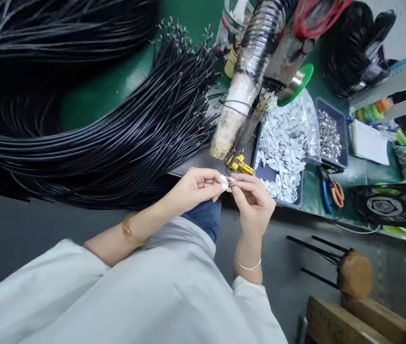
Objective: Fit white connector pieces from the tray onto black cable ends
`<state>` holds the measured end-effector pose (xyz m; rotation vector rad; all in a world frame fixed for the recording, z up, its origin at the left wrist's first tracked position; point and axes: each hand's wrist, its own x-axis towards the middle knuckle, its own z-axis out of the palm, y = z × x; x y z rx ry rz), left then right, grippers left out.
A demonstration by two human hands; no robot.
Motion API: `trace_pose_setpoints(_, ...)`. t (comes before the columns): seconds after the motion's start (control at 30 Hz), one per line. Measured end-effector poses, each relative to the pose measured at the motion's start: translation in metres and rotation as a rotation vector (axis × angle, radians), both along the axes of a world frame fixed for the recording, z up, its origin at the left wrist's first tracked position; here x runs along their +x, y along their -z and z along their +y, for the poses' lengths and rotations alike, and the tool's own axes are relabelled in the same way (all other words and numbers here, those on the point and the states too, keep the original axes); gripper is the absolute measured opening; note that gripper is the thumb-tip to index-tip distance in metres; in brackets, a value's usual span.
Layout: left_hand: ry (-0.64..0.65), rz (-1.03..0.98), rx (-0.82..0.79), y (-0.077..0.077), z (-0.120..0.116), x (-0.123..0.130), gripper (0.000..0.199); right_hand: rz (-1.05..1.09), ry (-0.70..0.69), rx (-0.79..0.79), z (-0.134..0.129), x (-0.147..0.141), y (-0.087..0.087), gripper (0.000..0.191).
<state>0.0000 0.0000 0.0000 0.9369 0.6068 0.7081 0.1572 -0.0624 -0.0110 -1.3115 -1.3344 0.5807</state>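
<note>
My left hand [197, 191] is closed, pinching a small white piece [224, 182] between thumb and fingers. Against it, fingertips nearly touching, my right hand [255, 200] is also closed in a pinch. What the right fingers grip is mostly hidden; a tiny pale and dark bit shows there. Just beyond the hands lies a yellow clip-like tool [240, 165]. To the right, a dark tray [298, 202] holds a heap of small white pieces [283, 165]. A large bundle of black cables [127, 138] with bared coloured ends fans out on the left.
Above the hands hangs a taped duct nozzle [233, 110], beside a solder spool [298, 86] with a green rim. Further right are a bin of small metal parts [330, 136], orange-and-blue pliers [332, 191] and a black fan [385, 206]. A round stool [356, 274] and cardboard boxes [342, 325] stand below.
</note>
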Motion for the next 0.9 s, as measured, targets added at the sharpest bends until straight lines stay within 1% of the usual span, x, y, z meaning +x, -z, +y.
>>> trace_pose_setpoints(0.07, 0.006, 0.046, 0.005, 0.001, 0.0, 0.0, 0.014, -0.15, 0.021, 0.05, -0.002, 0.002, -0.002, 0.017)
trace_pose_setpoints(0.17, 0.035, 0.098, 0.016, 0.001, 0.001, 0.0, 0.017, -0.318, 0.038, 0.091, -0.004, 0.004, -0.005, 0.018)
trace_pose_setpoints(0.23, 0.076, 0.113, 0.022, 0.002, 0.001, 0.0, 0.021, -0.347, 0.041, 0.083, -0.005, 0.004, -0.005, 0.016)
trace_pose_setpoints(0.3, 0.12, 0.1, 0.035, 0.004, 0.001, 0.001, 0.026, -0.224, 0.039, 0.025, -0.005, 0.004, -0.003, 0.011)
trace_pose_setpoints(0.37, 0.125, 0.065, 0.059, 0.008, 0.0, 0.001, 0.024, -0.014, 0.004, -0.045, -0.003, 0.004, 0.002, 0.005)
trace_pose_setpoints(0.4, 0.103, 0.042, 0.074, 0.01, -0.001, 0.001, 0.02, 0.091, -0.03, -0.075, -0.001, 0.004, 0.004, 0.005)
trace_pose_setpoints(0.47, 0.056, 0.002, 0.128, 0.013, -0.003, 0.001, 0.015, 0.27, -0.083, -0.105, 0.002, 0.005, 0.008, 0.01)
trace_pose_setpoints(0.53, 0.015, 0.004, 0.215, 0.014, -0.004, 0.0, 0.012, 0.372, -0.06, -0.091, 0.004, 0.004, 0.01, 0.011)
trace_pose_setpoints(0.57, -0.015, 0.014, 0.26, 0.013, -0.005, -0.001, 0.01, 0.38, -0.026, -0.073, 0.004, 0.004, 0.01, 0.009)
trace_pose_setpoints(0.63, -0.104, 0.04, 0.316, 0.011, -0.005, -0.002, 0.007, 0.303, 0.033, -0.033, 0.003, 0.002, 0.008, 0.005)
trace_pose_setpoints(0.7, -0.195, 0.054, 0.336, 0.01, -0.005, -0.002, 0.005, 0.167, 0.041, -0.012, 0.0, -0.001, 0.006, 0.011)
trace_pose_setpoints(0.73, -0.219, 0.065, 0.35, 0.009, -0.005, -0.003, 0.003, 0.108, 0.039, -0.006, -0.002, -0.003, 0.004, 0.014)
trace_pose_setpoints(0.8, -0.226, 0.109, 0.398, 0.01, -0.005, -0.003, 0.003, 0.028, 0.048, -0.001, -0.005, -0.006, 0.003, 0.015)
trace_pose_setpoints(0.9, -0.222, 0.193, 0.492, 0.01, -0.008, -0.003, 0.005, -0.01, 0.077, -0.017, -0.006, -0.01, 0.004, 0.011)
